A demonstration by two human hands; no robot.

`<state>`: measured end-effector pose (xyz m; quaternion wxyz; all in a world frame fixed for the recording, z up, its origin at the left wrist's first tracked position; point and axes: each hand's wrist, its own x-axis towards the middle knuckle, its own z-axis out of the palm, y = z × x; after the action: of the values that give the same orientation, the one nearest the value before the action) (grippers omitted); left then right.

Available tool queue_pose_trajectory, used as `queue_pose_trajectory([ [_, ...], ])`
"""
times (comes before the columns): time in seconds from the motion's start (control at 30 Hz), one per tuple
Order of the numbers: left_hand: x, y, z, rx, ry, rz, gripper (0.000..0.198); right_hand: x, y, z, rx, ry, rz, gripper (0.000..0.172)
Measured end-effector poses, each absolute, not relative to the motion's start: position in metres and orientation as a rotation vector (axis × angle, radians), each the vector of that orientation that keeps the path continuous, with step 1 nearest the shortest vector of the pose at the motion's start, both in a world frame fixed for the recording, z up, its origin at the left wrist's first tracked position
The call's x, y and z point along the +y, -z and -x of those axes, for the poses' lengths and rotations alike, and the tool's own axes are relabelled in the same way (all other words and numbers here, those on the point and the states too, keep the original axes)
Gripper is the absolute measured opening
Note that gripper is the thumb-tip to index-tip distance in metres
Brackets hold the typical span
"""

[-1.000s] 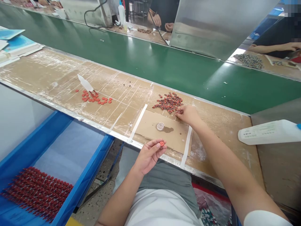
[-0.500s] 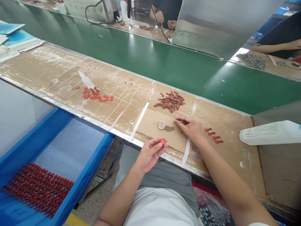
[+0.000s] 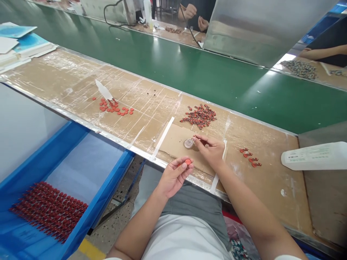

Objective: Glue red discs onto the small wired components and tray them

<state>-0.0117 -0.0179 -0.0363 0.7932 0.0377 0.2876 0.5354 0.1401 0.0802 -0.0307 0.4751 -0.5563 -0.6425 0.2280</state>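
Between the thumb and fingers of my left hand (image 3: 175,177) is a round red disc (image 3: 188,162) with small dark marks on its face, held above the bench's near edge. My right hand (image 3: 211,150) pinches a small red and dark piece (image 3: 195,137) at its fingertips, right beside a small clear cup (image 3: 188,143). The cup stands on a flat cardboard sheet (image 3: 173,139). Beyond the sheet lies a pile of small red and dark pieces (image 3: 201,116). To the right of my right hand, several red discs with dark pieces attached (image 3: 249,157) lie in a row.
Loose red discs (image 3: 115,107) and a white strip (image 3: 103,90) lie to the left. A white bottle (image 3: 314,156) lies at the right. A blue bin (image 3: 101,191) below holds rows of red pieces. Beyond the green belt (image 3: 162,61), a co-worker's hands (image 3: 195,18) show.
My right hand has moved left with its small piece, from the sheet's right part to the clear cup. My left hand still holds the red disc. The view has shifted slightly.
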Motion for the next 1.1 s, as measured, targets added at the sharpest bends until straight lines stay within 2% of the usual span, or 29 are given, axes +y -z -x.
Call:
queue_pose_trajectory([
  [0.2,-0.017,0.036,0.012,0.595,-1.142,-0.11,0.025,0.082,0.037,-0.141,-1.676,-0.442,1.36,0.024],
  [0.8,-0.019,0.036,0.013,0.598,-1.163,-0.077,0.024,0.085,0.045,-0.145,-1.864,-0.441,1.274,0.016],
  [1.0,-0.019,0.033,0.012,0.62,-1.21,-0.077,0.022,0.082,0.042,-0.141,-1.605,-0.457,1.331,0.027],
  [1.1,-0.018,0.03,0.011,0.654,-1.242,-0.094,0.022,0.077,0.033,-0.139,-1.4,-0.58,1.252,0.031],
])
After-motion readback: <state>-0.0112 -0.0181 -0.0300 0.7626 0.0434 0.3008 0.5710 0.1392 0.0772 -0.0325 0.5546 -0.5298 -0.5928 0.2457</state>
